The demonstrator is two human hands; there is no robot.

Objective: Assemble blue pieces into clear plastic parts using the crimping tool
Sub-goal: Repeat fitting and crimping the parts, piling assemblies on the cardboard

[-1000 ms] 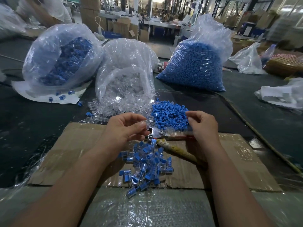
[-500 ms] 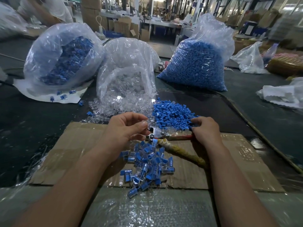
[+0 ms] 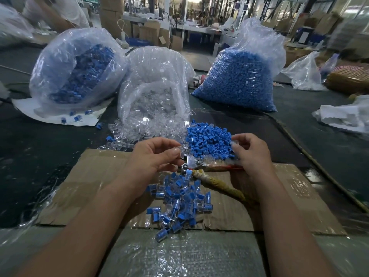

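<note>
Pinching clear plastic part in left hand beside crimping tool, frame centre. Right hand curled over blue pieces; what it holds we cannot tell (glare). We risk crooked seating, with tool crushing part.

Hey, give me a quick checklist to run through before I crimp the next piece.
1. A clear part pinched in the left hand: ok.
2. The right hand loaded: cannot tell, fingertips curl at the blue pile.
3. The crimping tool within reach on the cardboard, between the hands: ok.
4. Tool's mouth free: cannot tell, left hand covers it.
5. The clear parts supply at hand: ok.
</note>
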